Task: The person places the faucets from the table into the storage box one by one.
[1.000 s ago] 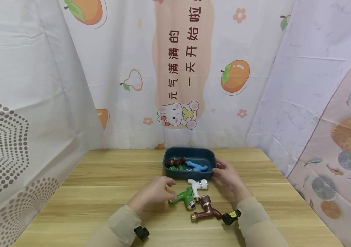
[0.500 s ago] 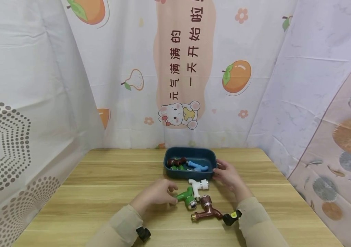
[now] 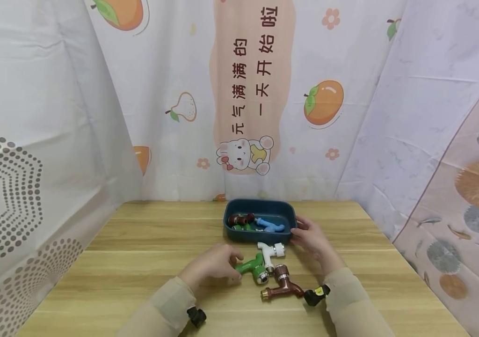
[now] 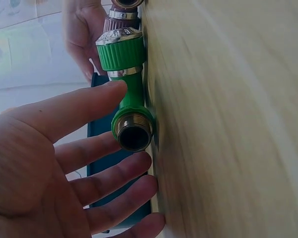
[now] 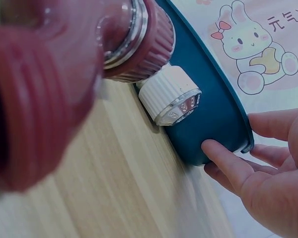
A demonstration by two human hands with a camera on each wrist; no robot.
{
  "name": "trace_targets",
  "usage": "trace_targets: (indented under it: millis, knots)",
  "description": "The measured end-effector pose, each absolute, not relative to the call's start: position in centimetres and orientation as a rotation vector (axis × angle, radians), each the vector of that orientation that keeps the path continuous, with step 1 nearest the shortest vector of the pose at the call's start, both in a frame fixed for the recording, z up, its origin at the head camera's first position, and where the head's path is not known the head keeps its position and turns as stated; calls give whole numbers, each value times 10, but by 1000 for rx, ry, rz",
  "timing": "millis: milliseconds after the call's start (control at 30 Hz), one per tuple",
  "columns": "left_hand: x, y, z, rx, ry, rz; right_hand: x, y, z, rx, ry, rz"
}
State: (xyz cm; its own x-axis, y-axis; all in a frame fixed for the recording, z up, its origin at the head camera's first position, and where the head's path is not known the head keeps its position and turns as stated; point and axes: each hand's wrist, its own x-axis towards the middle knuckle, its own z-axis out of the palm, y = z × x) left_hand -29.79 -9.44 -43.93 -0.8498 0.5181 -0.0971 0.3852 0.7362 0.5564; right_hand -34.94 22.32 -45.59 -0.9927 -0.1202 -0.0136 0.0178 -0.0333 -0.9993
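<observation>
My left hand (image 3: 218, 263) is at the threaded end of a green plastic tap (image 3: 260, 272) lying on the table. In the left wrist view, the thumb lies along the green tap (image 4: 131, 91) and the loosely spread fingers reach past its brass thread; firm contact cannot be told. My right hand (image 3: 312, 238) holds the right end of a dark blue bin (image 3: 260, 238), thumb on the front wall and fingers around the corner. Between the hands lie a white tap (image 3: 266, 255) and a maroon tap (image 3: 283, 286), both close to the green one.
Inside the bin are a blue tap (image 3: 270, 225), a maroon tap (image 3: 237, 220) and green pieces (image 3: 243, 227). The wooden table (image 3: 159, 229) ends at a printed curtain (image 3: 172, 154) behind the bin. Curtains also hang at both sides.
My left hand has moved slightly right and closer to the green tap, covering its threaded end. My right hand has stayed at the bin; the taps lie where they were.
</observation>
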Motion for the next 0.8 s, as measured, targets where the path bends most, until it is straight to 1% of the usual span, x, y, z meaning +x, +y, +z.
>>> trace_targets:
  millis: [400, 667, 800]
  knots:
    - [-298, -94, -443, 726, 2714, 749, -348, 223, -454, -97, 2115, -2179]
    - [-300, -96, -445, 815, 2729, 719, -349, 224, -454, -111, 2114, -2184]
    - [-298, -96, -443, 820, 2735, 703, -349, 224, -454, -108, 2117, -2182]
